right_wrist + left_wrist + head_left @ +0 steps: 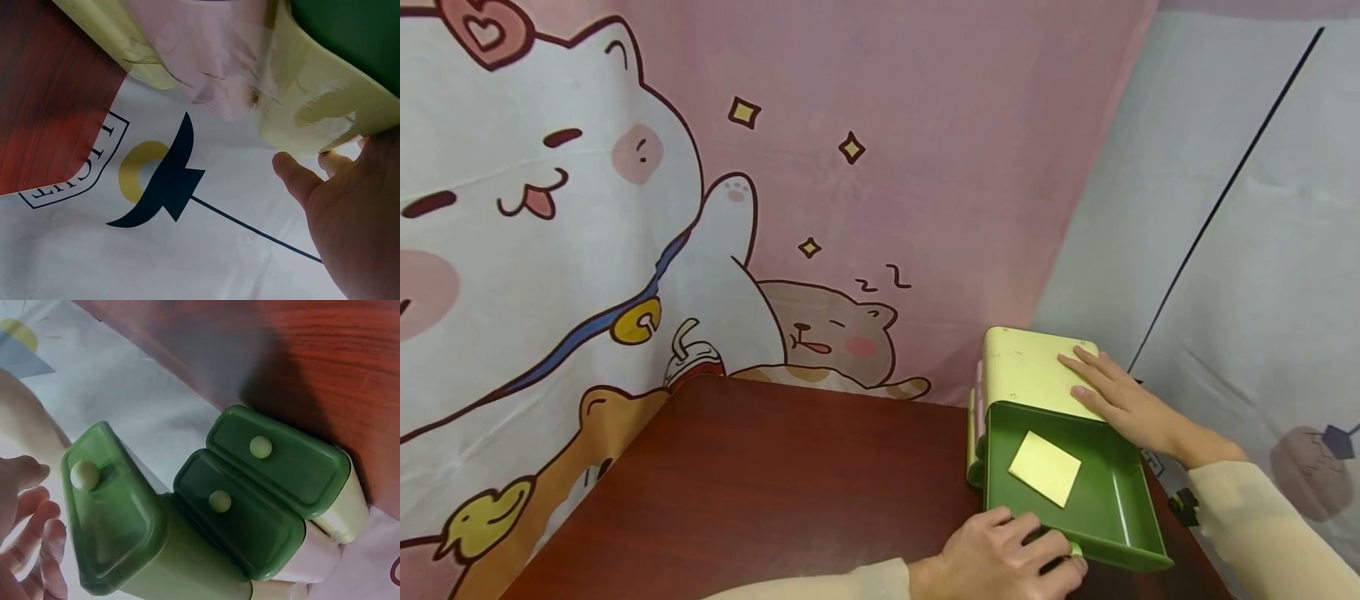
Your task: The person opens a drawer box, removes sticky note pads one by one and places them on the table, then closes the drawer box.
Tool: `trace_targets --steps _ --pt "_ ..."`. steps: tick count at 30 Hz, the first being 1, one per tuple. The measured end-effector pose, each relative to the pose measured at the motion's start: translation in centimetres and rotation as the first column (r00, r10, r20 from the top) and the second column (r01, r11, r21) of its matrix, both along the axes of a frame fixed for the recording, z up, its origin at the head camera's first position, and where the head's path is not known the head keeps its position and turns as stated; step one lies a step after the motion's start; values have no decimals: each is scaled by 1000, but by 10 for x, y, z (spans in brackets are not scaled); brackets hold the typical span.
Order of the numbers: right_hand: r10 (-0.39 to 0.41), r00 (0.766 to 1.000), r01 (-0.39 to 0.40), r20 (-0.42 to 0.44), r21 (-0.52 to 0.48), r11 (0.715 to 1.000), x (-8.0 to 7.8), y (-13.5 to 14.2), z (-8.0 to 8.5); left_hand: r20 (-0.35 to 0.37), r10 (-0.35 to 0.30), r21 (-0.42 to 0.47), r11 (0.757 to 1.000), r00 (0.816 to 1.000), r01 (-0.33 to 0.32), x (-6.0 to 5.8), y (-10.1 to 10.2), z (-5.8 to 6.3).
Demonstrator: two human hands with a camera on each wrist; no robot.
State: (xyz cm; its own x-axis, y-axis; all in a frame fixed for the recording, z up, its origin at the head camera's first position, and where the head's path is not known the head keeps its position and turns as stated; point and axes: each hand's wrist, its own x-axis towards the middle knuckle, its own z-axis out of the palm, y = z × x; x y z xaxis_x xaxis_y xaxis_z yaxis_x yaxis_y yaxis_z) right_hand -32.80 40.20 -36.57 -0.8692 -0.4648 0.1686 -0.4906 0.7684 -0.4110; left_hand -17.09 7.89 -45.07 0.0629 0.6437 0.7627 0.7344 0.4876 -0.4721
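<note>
A small stacked drawer cabinet (1030, 367) with a cream top stands at the table's right side. Its top green drawer (1105, 475) is pulled out, and a pale yellow pad of paper (1045, 468) lies inside. My left hand (1000, 557) is at the drawer's front with fingers loosely bent. In the left wrist view a gap shows between its fingertips and the round knob (84, 475). My right hand (1127, 408) rests on the cabinet's top, fingers extended; the right wrist view shows its thumb by the cream casing (312, 106).
Two lower drawers with green fronts (281, 465) are closed, each with a pale knob. The dark red wooden table (790, 483) extends to the left. Behind it hangs a cloth (962, 167) printed with cartoon animals.
</note>
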Motion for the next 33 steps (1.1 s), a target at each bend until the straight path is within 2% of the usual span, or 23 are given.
trace_targets --steps 4,7,10,12,17,22,24,27,30,33 --pt "-2 1000 2 -1 -7 1000 2 -1 0 25 -49 43 998 999 47 0 -4 7" --pt "-2 1000 2 -2 -10 1000 4 0 0 -30 -43 87 995 999 46 -5 -7 15" --pt "1 1000 -1 -6 -10 1000 5 0 0 -39 -1 115 993 999 5 -10 -10 26" --pt "1 1000 -1 -13 -7 1000 5 0 0 -5 37 114 993 999 -36 -13 -12 35" --pt "-5 1000 5 -27 7 1000 2 0 1 76 130 45 990 989 -134 -23 -15 55" --pt "-5 1000 5 -19 17 1000 2 -1 0 153 204 -106 976 967 -189 -35 -13 68" --pt "-2 1000 3 -19 17 1000 2 0 -1 182 244 -192 959 953 -209 -40 -11 72" --pt "1 1000 0 -24 16 1000 2 0 -1 195 317 -318 915 928 -246 -49 -6 79" --pt "3 1000 -3 -29 15 1000 2 1 -2 219 383 -446 857 897 -257 -57 1 85" --pt "6 1000 -6 -31 10 1000 2 1 -3 249 437 -558 794 864 -241 -64 8 91"
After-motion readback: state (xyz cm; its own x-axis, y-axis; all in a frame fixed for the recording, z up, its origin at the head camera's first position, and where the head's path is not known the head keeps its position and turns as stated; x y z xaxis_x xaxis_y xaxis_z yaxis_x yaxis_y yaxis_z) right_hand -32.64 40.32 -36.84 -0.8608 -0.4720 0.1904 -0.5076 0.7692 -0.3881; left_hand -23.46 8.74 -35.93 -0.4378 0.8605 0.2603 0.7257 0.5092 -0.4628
